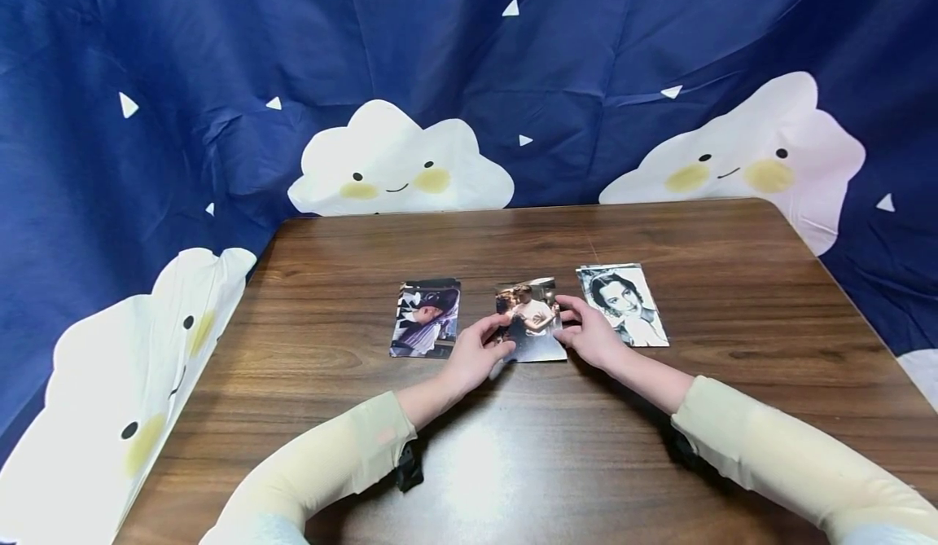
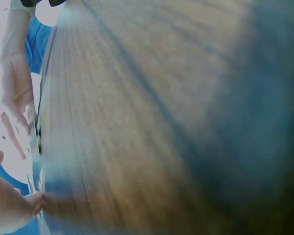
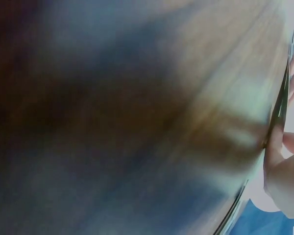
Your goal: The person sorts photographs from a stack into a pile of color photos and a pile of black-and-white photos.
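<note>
Three small groups of photo cards lie in a row on the wooden table. The middle photo card (image 1: 531,329), a colour picture of two people close together, is between both hands. My left hand (image 1: 472,353) grips its left edge, with the thumb near the lower corner and a finger higher up. On the right edge, my right hand (image 1: 592,335) holds it with bent fingers and thumb. In the right wrist view, the right thumb (image 3: 274,152) touches the card edge. Left of these lies a stack with a purple-toned photo card (image 1: 427,318); at right, a black-and-white portrait card (image 1: 626,305) tops another.
The brown wooden table (image 1: 330,317) has a rounded far corner and a bright light reflection near the front. Behind it hangs a dark blue cloth (image 1: 440,40) with smiling clouds and white triangles. Both wrist views are mostly blurred tabletop.
</note>
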{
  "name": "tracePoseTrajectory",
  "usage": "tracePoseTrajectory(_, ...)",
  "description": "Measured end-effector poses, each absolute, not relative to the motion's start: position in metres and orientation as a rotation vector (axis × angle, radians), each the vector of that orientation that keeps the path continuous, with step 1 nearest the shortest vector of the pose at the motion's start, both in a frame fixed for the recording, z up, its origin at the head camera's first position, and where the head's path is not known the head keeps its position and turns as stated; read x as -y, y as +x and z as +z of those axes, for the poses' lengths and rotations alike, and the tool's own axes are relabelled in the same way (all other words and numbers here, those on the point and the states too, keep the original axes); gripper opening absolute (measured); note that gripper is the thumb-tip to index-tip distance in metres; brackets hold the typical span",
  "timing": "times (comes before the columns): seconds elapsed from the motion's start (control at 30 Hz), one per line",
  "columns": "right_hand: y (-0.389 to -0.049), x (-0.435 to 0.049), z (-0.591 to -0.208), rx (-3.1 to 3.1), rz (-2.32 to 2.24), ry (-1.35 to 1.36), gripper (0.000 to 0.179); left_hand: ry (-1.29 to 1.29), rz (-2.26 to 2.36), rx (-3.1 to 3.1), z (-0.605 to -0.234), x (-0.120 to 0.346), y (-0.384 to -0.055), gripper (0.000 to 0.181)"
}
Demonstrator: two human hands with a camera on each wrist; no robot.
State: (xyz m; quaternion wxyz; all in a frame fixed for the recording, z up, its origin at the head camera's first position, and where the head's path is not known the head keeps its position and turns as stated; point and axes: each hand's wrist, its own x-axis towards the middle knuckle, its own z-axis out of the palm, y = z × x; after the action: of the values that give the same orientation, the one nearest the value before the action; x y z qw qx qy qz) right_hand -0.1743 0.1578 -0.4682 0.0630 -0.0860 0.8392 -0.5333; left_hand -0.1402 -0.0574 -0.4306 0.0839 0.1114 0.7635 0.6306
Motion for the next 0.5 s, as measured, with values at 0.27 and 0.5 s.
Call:
tracePoseTrajectory(0.27,-0.174,-0.16,-0.468,-2.495,-1.701,-0.232,0.058,0.305,1.934,-2.335,-0.465,0.058,-0.155,0.04)
tracePoseTrajectory(0.5,-0.174,-0.159,-0.466,-2.442,-1.769,-0.215,0.059,0.261,1.915,-2.367,-0.478,0.061,-0.164,0.044)
